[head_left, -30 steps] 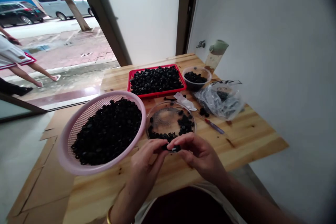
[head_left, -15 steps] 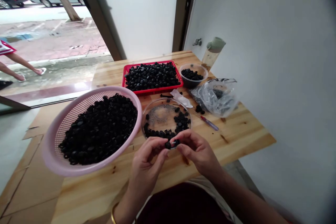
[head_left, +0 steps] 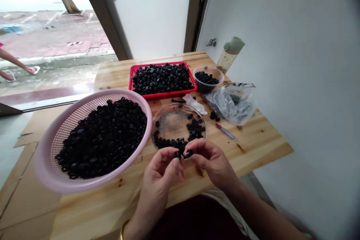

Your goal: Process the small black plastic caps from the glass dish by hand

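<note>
My left hand [head_left: 161, 170] and my right hand [head_left: 211, 159] meet over the near edge of a clear shallow dish [head_left: 168, 122]. Each pinches a small black round part [head_left: 184, 154] between thumb and fingertips, and the two parts sit close together. The dish holds several more of these black parts along its near and right sides. A large pink mesh basket [head_left: 50, 157] heaped with black parts stands just left of my left hand.
A red tray [head_left: 135, 71] full of black parts lies at the back of the wooden table [head_left: 253, 146]. Right of it stand a small clear bowl [head_left: 209, 78], a bottle [head_left: 229, 54] and a crumpled plastic bag [head_left: 233, 103]. A pen-like tool [head_left: 225, 131] lies near the bag. The wall is close on the right.
The view has shifted slightly, so the table looks lower and nearer. My hands have stayed together at the dish's edge, the fingers shifting a little on the small parts.
</note>
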### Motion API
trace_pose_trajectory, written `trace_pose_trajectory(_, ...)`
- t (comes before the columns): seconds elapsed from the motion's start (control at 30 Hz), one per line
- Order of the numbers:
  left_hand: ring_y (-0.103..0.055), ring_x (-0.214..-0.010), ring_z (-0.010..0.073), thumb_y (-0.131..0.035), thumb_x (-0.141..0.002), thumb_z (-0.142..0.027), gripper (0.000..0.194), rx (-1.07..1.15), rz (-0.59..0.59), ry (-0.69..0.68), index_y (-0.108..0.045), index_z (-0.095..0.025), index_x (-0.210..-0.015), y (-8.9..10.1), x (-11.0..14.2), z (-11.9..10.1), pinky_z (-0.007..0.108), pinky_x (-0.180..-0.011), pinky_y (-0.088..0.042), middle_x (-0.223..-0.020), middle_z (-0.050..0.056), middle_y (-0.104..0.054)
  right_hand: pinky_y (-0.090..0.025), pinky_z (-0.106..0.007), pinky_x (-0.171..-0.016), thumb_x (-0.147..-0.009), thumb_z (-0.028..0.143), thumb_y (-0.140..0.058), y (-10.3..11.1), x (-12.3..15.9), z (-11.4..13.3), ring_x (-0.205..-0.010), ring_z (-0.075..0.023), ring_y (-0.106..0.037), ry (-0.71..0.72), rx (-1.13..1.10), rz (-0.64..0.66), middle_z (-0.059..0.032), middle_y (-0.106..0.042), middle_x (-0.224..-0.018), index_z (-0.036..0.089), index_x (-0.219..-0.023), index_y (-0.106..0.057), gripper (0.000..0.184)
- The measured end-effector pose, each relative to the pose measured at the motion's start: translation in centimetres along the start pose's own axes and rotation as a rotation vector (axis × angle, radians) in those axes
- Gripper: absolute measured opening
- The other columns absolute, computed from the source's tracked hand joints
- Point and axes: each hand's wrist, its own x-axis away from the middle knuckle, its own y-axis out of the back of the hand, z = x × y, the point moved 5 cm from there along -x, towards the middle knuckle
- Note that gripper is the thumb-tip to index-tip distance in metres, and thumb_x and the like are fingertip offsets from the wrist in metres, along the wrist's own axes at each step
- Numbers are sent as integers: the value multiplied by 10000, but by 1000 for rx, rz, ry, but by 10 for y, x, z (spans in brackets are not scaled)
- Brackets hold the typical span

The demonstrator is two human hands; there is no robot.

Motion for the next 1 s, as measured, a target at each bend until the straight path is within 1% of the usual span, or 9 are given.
trace_pose_trajectory(0.13, -624, -635, 113, -847, -825, -384, 263, 233, -41, 147, -774, -192, -989, -1, 1, 9, 185, -506, -511, -814, 36, -719, -468, -246, -578, -899, 263, -759, -1, 1, 21, -650, -125, -562, 151, 274, 10, -14, -687, -852, 241, -989, -724, 99)
trace_pose_trajectory(0.23, -623, -629, 117, -893, -769, -383, 288, 310, -50, 198, -804, -190, -963, -3, 1, 11, 174, -476, -490, -788, 49, -729, -444, -240, -532, -889, 161, -723, -8, 2, 43, -588, -104, -514, 316, 505, 47, -21, -707, -901, 234, -978, -701, 117)
trace_pose_trajectory(0.3, -628, -628, 118, -905, -755, -371, 281, 333, -46, 204, -818, -195, -955, -3, 1, 11, 169, -474, -486, -771, 47, -728, -483, -254, -577, -889, 130, -706, -13, 3, 53, -629, -119, -563, 390, 615, 69, -30, -723, -919, 236, -981, -690, 141)
trace_pose_trajectory(0.37, -637, -633, 119, -909, -752, -366, 275, 346, -39, 196, -825, -204, -957, -3, 0, 12, 168, -482, -490, -753, 39, -721, -535, -283, -679, -901, 119, -684, -17, 4, 56, -753, -159, -648, 428, 684, 99, -45, -735, -930, 236, -997, -679, 151)
trace_pose_trajectory(0.43, -639, -630, 117, -904, -760, -361, 267, 342, -28, 181, -826, -210, -966, -3, -1, 12, 167, -494, -493, -735, 30, -714, -559, -301, -759, -911, 109, -666, -20, 4, 56, -858, -186, -686, 452, 724, 120, -53, -738, -930, 231, -1010, -666, 158)
trace_pose_trajectory(0.5, -636, -619, 108, -891, -779, -355, 255, 323, -17, 161, -824, -212, -979, -3, -1, 12, 166, -512, -498, -730, 23, -715, -566, -301, -784, -917, 100, -652, -20, 5, 55, -876, -185, -691, 490, 744, 127, -53, -735, -926, 220, -1019, -656, 158)
trace_pose_trajectory(0.63, -626, -591, 87, -866, -817, -342, 225, 272, -6, 137, -816, -217, -998, -2, 1, 12, 170, -555, -510, -739, 13, -728, -561, -288, -789, -919, 79, -644, -22, 6, 53, -861, -173, -679, 534, 766, 139, -53, -727, -911, 191, -1016, -655, 149)
trace_pose_trajectory(0.83, -639, -614, 85, -805, -890, -349, 196, 192, 28, 101, -796, -233, -1048, 2, 5, 15, 175, -606, -508, -755, -1, -728, -541, -283, -774, -907, 63, -665, -25, 6, 52, -843, -174, -670, 515, 796, 147, -59, -725, -890, 166, -970, -653, 121)
trace_pose_trajectory(1.0, -634, -631, 81, -768, -925, -328, 167, 131, 40, 51, -781, -242, -1067, 10, 5, 18, 187, -646, -506, -779, -19, -714, -537, -289, -769, -928, 76, -665, -27, 6, 51, -850, -181, -668, 517, 811, 172, -66, -730, -900, 160, -990, -661, 104)
